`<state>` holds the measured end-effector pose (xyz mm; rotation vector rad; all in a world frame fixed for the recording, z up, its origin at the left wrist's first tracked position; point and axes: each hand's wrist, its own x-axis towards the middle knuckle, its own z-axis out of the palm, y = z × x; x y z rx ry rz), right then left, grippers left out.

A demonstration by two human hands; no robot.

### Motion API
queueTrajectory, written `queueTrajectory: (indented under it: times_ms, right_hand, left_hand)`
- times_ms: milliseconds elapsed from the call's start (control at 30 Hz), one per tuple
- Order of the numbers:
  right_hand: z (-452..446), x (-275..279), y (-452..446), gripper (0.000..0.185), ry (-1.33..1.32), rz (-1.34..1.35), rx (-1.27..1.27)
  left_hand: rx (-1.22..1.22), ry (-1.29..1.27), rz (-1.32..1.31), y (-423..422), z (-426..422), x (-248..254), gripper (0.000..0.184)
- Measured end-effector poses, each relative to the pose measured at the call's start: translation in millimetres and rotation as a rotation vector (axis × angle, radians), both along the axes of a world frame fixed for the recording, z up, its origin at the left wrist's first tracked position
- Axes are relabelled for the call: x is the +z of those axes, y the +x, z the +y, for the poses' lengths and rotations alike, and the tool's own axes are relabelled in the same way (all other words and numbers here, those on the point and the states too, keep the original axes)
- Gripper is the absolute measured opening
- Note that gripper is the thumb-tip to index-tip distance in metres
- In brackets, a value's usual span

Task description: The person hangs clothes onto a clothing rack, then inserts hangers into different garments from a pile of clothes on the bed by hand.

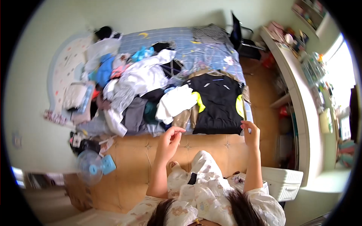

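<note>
A black shirt with neon-yellow side patches (pixel 217 101) lies flat at the near right of the bed, its hem toward me. My left hand (pixel 171 141) is raised just in front of the bed, left of the hem, fingers stretched out and nothing in them. Close to the shirt's lower right corner is my right hand (pixel 251 132), its fingers loosely bent and apart; no cloth shows between them. Under the shirt spreads a brown garment (pixel 184 118), showing at the sides and collar. A crumpled white garment (pixel 173 103) rests beside the shirt's left side.
A large heap of mixed clothes (pixel 141 77) covers the bed's left half. Beyond it lies a striped cloth (pixel 210 34) on the blue bedsheet (pixel 181 35). A fan (pixel 89 167) stands at left, a white box (pixel 281 182) at right, and a black chair (pixel 243 39) behind.
</note>
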<state>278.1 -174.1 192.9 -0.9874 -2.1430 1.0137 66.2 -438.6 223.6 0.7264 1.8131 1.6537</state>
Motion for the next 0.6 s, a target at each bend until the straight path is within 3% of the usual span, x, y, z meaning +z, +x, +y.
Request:
queueTrajectory:
  times_ms: [167,300,433,600]
  right_hand:
    - [63,-20,-1,0.015,-0.092,-0.037,-0.157]
    - [165,-61,-34,0.015,-0.147,-0.142,-0.119]
    - [289,-129,-96,0.014,-0.110,-0.188,0.010]
    - [438,-254,-191,0.020,-0.103,-0.328,0.244]
  left_hand:
    - [-0.281,-0.021,-0.096,-29,124,-39,0.013]
    - [-0.298,-0.098,-0.119,-53,232,-75,0.013]
    - [-0.208,-0.253,-0.095,-73,334,-132,0.014]
    - [-0.069,-0.399,-0.111,-92,421,-177,0.020]
